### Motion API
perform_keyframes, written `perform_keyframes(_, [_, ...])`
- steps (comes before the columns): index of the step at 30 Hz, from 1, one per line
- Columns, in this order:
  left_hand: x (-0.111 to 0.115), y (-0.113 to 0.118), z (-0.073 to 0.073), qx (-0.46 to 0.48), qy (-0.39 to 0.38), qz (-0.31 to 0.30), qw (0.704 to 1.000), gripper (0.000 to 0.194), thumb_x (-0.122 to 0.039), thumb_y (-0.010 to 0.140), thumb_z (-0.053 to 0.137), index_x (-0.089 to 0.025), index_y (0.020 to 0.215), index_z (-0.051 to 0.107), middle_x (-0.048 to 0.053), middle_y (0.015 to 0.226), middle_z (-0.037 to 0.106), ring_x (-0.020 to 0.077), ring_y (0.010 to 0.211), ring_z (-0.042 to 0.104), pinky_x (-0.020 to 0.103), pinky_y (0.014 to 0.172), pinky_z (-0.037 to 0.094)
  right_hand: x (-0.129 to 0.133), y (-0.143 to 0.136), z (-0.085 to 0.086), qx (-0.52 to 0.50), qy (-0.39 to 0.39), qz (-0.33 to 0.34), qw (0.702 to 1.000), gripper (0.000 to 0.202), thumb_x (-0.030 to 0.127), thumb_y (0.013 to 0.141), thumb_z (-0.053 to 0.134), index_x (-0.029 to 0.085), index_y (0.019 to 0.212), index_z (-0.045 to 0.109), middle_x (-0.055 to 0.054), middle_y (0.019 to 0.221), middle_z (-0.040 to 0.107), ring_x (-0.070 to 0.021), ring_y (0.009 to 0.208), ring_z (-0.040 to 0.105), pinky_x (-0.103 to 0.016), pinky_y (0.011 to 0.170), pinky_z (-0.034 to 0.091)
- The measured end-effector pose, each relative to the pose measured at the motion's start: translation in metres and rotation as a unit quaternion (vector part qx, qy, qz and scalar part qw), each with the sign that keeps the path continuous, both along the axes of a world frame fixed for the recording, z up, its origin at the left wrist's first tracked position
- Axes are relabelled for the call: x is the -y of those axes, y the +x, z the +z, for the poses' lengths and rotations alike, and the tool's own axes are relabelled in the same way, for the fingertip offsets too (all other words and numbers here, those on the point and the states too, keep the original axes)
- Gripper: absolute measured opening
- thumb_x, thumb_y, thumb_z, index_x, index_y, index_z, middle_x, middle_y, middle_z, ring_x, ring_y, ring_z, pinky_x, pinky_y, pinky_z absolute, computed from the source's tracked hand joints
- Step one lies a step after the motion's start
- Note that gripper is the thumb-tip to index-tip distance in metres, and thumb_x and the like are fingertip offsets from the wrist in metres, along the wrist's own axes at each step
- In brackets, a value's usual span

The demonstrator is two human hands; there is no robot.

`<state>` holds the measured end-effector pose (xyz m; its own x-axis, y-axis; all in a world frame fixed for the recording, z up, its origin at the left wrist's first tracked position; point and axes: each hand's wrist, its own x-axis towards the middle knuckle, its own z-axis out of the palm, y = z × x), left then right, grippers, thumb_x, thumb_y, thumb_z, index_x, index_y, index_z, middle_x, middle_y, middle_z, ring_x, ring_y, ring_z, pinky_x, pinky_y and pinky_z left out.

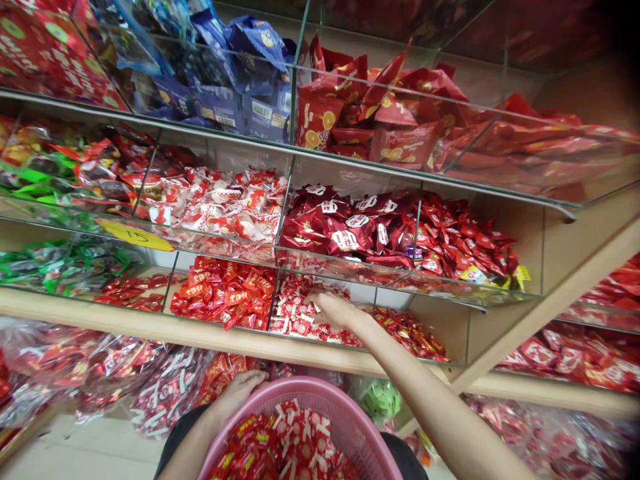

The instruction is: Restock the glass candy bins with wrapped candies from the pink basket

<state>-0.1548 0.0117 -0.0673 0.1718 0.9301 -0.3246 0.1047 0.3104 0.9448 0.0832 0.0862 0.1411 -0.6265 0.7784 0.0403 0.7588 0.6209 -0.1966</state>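
Observation:
My right hand (pixel 330 309) reaches into a low shelf compartment of small red-and-white wrapped candies (pixel 293 317). Its fingers are apart and slightly bent, with the tips down among the wrappers; nothing is clearly held in them. My left hand (pixel 240 395) is closed at the left rim of a pink plastic basket (pixel 345 393), which sits low in front of me between dark-clothed legs. Inside the basket lie red-and-white candies (pixel 307 433) and red-and-yellow wrapped candies (pixel 250 443). The basket's lower part is out of view.
Clear dividers split the shelves; red candies (pixel 227 293) fill the left neighbouring compartment, red-and-yellow ones (pixel 410 333) the right. Above are dark red packets (pixel 345 227) behind a clear front panel. A yellow tag (pixel 137 235) reads 15. Bagged candies (pixel 167 387) lie beneath the wooden ledge (pixel 150 331).

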Motion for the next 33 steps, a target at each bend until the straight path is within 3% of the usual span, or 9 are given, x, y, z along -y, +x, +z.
perform_keyframes(6, [0.004, 0.002, 0.009, -0.009, -0.004, 0.0, 1.0, 0.035, -0.046, 0.066, 0.059, -0.021, 0.09, 0.068, 0.004, 0.098, 0.07, 0.0219, 0.099, 0.06, 0.032, 0.087, 0.045, 0.002, 0.005, 0.011, -0.011, 0.011, -0.035, 0.999, 0.038, 0.026, 0.076, 0.062, 0.024, 0.113, 0.056, -0.007, 0.111, 0.061, -0.0227, 0.103, 0.055, -0.03, 0.085, 0.04])
perform_keyframes(10, [0.005, 0.003, 0.013, -0.017, -0.008, 0.006, 1.0, 0.035, -0.045, 0.067, 0.059, -0.021, 0.09, 0.068, 0.004, 0.097, 0.07, 0.0219, 0.099, 0.06, 0.031, 0.087, 0.045, 0.015, 0.003, 0.016, -0.032, 0.025, 0.004, 0.999, 0.036, 0.025, 0.077, 0.061, 0.023, 0.112, 0.056, -0.008, 0.108, 0.06, -0.0207, 0.099, 0.056, -0.029, 0.082, 0.041])
perform_keyframes(15, [0.004, 0.002, 0.01, 0.003, -0.008, 0.003, 1.0, 0.037, -0.047, 0.065, 0.061, -0.02, 0.088, 0.068, 0.005, 0.099, 0.069, 0.0222, 0.099, 0.06, 0.03, 0.088, 0.045, 0.025, -0.006, 0.015, -0.014, 0.048, 0.027, 0.998, 0.029, 0.021, 0.078, 0.059, 0.018, 0.107, 0.058, -0.01, 0.106, 0.058, -0.0203, 0.095, 0.057, -0.029, 0.079, 0.041])
perform_keyframes(22, [0.002, 0.001, 0.002, 0.036, -0.018, 0.019, 0.999, 0.044, -0.05, 0.057, 0.067, -0.017, 0.088, 0.067, 0.006, 0.096, 0.07, 0.0232, 0.095, 0.062, 0.031, 0.085, 0.047, 0.017, -0.02, 0.003, 0.018, 0.043, 0.015, 0.999, 0.026, 0.017, 0.077, 0.059, 0.018, 0.103, 0.059, -0.011, 0.104, 0.061, -0.0201, 0.096, 0.058, -0.027, 0.077, 0.042])
perform_keyframes(33, [-0.002, 0.0, -0.006, 0.037, -0.012, 0.005, 0.999, 0.041, -0.05, 0.062, 0.065, -0.019, 0.089, 0.066, 0.005, 0.097, 0.07, 0.0219, 0.096, 0.062, 0.03, 0.085, 0.047, 0.002, 0.006, 0.014, -0.041, 0.041, 0.004, 0.998, 0.04, 0.02, 0.077, 0.057, 0.019, 0.117, 0.054, -0.01, 0.116, 0.059, -0.022, 0.107, 0.054, -0.031, 0.089, 0.039])
